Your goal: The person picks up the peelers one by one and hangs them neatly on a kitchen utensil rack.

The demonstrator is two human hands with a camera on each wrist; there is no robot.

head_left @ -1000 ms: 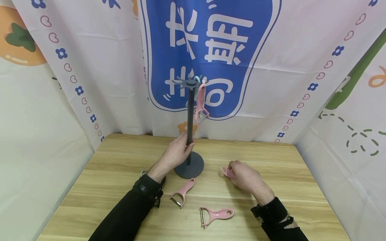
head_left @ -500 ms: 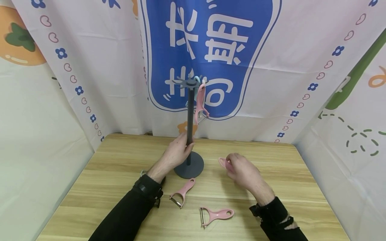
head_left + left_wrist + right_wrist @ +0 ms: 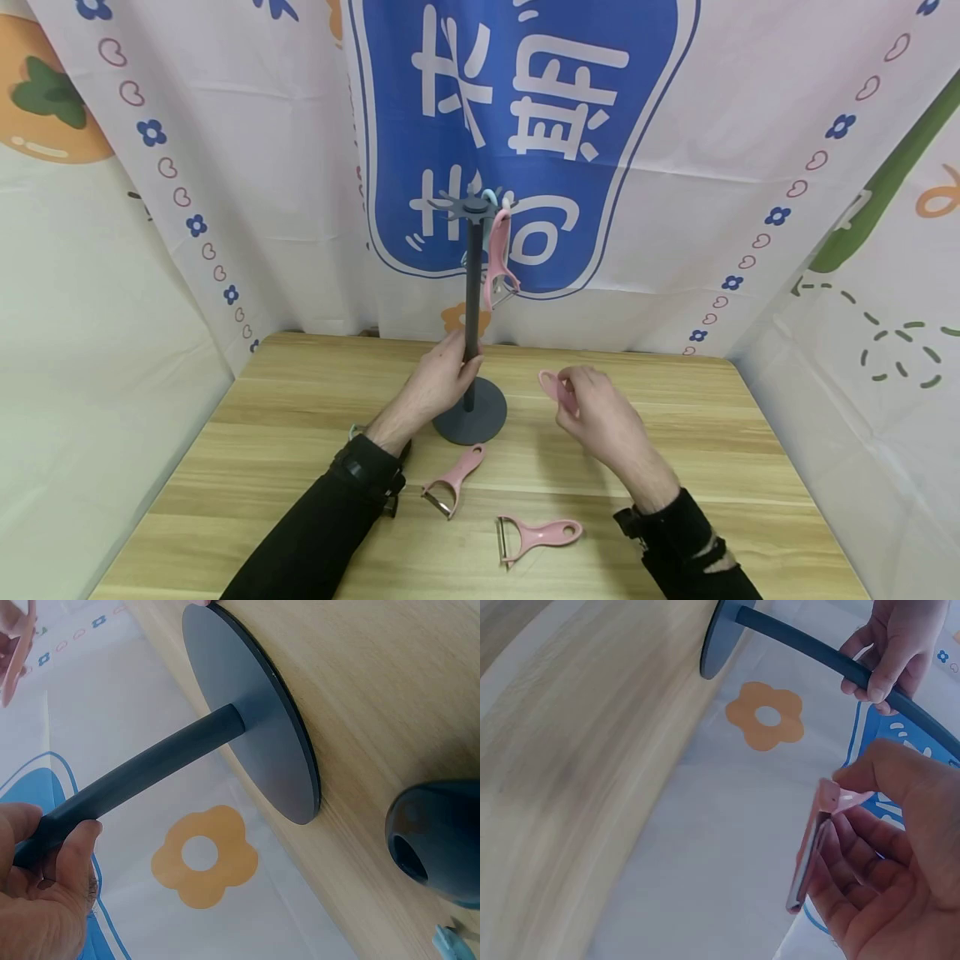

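My left hand grips the post of a dark grey stand with a round base. In the left wrist view, thumb and fingers curl round that post. My right hand pinches a pink peeler above the table, right of the stand; its ring-shaped handle end points up-left. The right wrist view shows the peeler's blade end beside the palm. From the hooked top hangs another pink peeler, with a light blue item partly hidden behind it.
Two pink peelers lie on the wooden table: one peeler before the base, another peeler nearer me. A small light blue thing shows beyond a dark rounded object. A printed curtain closes off the back.
My right hand has lifted the pink peeler off the table, up and slightly left. The left hand and the stand have stayed where they were.
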